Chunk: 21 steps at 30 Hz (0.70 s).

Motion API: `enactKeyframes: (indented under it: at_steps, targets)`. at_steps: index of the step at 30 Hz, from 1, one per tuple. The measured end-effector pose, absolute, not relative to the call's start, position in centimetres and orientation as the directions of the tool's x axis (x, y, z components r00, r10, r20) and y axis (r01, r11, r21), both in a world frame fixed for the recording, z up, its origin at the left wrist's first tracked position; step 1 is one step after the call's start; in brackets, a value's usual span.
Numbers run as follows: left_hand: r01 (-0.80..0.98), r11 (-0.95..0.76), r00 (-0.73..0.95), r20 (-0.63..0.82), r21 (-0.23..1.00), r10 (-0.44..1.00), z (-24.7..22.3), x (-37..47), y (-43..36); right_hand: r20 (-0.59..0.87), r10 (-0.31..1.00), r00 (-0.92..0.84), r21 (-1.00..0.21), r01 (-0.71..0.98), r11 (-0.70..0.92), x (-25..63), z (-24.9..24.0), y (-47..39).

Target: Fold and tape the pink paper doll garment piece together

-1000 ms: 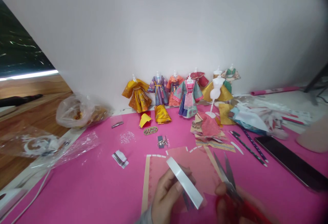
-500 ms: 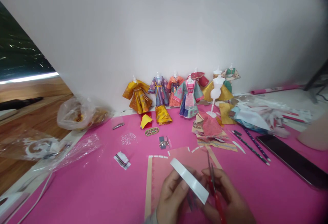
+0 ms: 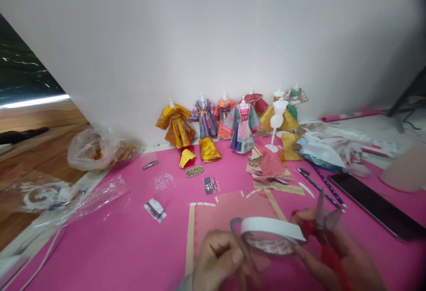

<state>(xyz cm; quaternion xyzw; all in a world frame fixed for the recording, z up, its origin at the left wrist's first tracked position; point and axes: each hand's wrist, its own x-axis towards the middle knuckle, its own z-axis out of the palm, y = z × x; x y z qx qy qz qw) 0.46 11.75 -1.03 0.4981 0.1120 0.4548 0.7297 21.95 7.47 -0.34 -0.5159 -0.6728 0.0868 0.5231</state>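
My right hand (image 3: 346, 251) holds red-handled scissors (image 3: 328, 226), their blades spread and pointing up. Its fingers also reach the edge of a roll of white double-sided tape (image 3: 273, 235), tilted so the printed inner core shows. My left hand (image 3: 222, 257) is closed, fingers curled together just left of the roll; whatever they pinch is blurred. A greyish loop (image 3: 235, 225) stands out beside the roll. Beneath both hands lies a salmon-pink fabric piece (image 3: 229, 209) with beige side edges and short white strips (image 3: 203, 203) along its top.
Miniature dresses on stands (image 3: 178, 127) line the wall, with a bare white mannequin (image 3: 278, 118). Fabric scraps (image 3: 271, 167), pencils (image 3: 329, 186) and a phone (image 3: 372, 204) lie to the right. Beads (image 3: 164, 181), a striped trim (image 3: 155, 210) and plastic bags (image 3: 96, 149) are leftward.
The tape roll has turned from a slanting edge view to lie more level, further right. My right hand has moved right and the scissors' blades have spread wider. The left hand is apart from the roll.
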Motion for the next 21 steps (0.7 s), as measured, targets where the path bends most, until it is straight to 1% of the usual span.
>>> enactKeyframes:
  at_steps: [2,3,5,6,7,9,10,11,13,15,18,21]
  targets:
    - [-0.598,0.036,0.469,0.313,0.801,0.826,-0.9,0.1,12.1,0.595,0.804,0.006,-0.644,0.601,0.473,23.3,0.0,7.1]
    - [-0.588,-0.008,0.416,0.311,0.809,0.854,-0.9,0.1,12.3,0.567,0.822,-0.040,-0.650,0.592,0.477,23.8,0.0,6.9]
    - [-0.492,-0.076,0.389,0.297,0.867,0.872,-0.8,0.1,12.5,0.487,0.864,-0.126,-0.684,0.560,0.468,24.5,0.0,6.6]
    - [-0.430,-0.084,0.433,0.287,0.899,0.854,-0.8,0.2,12.6,0.450,0.880,-0.152,-0.707,0.541,0.456,24.6,0.0,6.5]
    - [-0.375,-0.071,0.512,0.270,0.924,0.815,-0.8,0.2,12.5,0.418,0.895,-0.154,-0.733,0.526,0.432,24.5,-0.1,6.4]
    - [-0.284,-0.005,0.664,0.201,0.959,0.720,-1.1,0.3,12.2,0.375,0.921,-0.108,-0.772,0.513,0.375,24.1,-0.2,6.4]
    - [-0.238,0.014,0.701,0.162,0.971,0.695,-1.3,0.4,12.0,0.369,0.925,-0.086,-0.781,0.510,0.359,23.8,-0.1,6.5]
    - [-0.200,0.015,0.706,0.134,0.980,0.695,-1.6,0.4,11.8,0.362,0.930,-0.067,-0.790,0.507,0.344,23.5,0.0,6.6]
    - [-0.150,-0.019,0.659,0.114,0.989,0.743,-2.2,0.3,11.5,0.347,0.937,-0.042,-0.802,0.505,0.319,23.0,0.3,6.8]
    - [-0.145,-0.089,0.603,0.160,0.985,0.782,-2.5,0.3,11.4,0.329,0.944,-0.016,-0.810,0.510,0.291,23.0,0.5,6.9]
    - [-0.172,-0.231,0.528,0.287,0.958,0.799,-1.9,0.4,11.6,0.280,0.960,0.011,-0.823,0.517,0.235,23.9,0.0,6.6]
    - [-0.195,-0.337,0.469,0.389,0.921,0.793,-0.9,0.4,11.9,0.291,0.957,-0.001,-0.807,0.536,0.246,25.2,-1.3,5.8]
